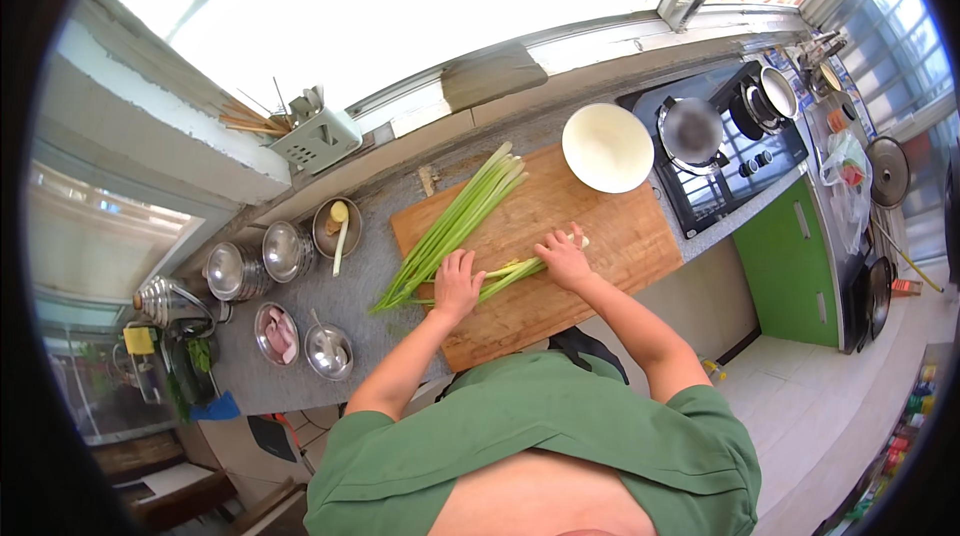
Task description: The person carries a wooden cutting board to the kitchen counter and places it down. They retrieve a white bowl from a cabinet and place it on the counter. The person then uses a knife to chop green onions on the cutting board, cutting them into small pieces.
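Observation:
A bunch of green celery lies slantwise over the left part of a wooden cutting board, its pale ends at the back and its thin ends past the board's left edge. Nearer to me, a smaller piece of celery with some yellowish stems lies across the board between my hands. My left hand is closed over its leafy end, close beside the bunch. My right hand grips the pale, thick end, with the fingers curled round it. Both palms hide part of the stalks.
A white bowl stands at the board's back right corner, beside a gas stove with a dark pan. On the left are metal bowls, one with raw meat, another with ginger. A utensil holder stands by the window.

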A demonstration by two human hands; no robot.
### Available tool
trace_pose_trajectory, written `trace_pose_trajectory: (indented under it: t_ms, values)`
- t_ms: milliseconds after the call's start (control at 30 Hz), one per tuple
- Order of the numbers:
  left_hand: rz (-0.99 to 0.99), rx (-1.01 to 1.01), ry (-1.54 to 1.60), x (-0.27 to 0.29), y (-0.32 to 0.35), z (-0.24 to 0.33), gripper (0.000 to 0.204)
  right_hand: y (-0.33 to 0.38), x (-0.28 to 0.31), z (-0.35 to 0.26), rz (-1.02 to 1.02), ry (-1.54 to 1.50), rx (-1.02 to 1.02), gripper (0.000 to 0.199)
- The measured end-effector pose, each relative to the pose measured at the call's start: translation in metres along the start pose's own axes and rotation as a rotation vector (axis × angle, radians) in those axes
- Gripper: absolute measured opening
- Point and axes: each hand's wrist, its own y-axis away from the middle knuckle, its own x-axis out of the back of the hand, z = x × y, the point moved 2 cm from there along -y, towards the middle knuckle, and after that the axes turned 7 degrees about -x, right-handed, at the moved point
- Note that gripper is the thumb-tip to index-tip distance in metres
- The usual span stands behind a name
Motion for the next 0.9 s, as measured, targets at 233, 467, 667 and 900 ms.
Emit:
trace_pose_trajectory:
  t_ms: [233, 467, 667, 900]
  values:
    - [-0.044, -0.001, -0.078, 0.015, 0.030, -0.005, 0.046, 0.002, 0.017, 0.029, -0.065, 0.009, 0.011, 0.025]
    - [0.082, -0.035, -0.018, 0.022, 0.016, 0.011, 0.044, -0.017, 0.008, 0.024, -0.048, 0.078, 0.056, 0.030]
    - [0.126, 0.087, -0.112, 0.003, -0.053, -0.008, 0.027, -0.017, 0.011, 0.017, -0.098, 0.072, -0.019, 0.042]
    - [0.173, -0.020, -0.187, -0.025, -0.089, -0.040, 0.002, 0.011, 0.028, 0.023, -0.041, -0.046, -0.154, 0.058]
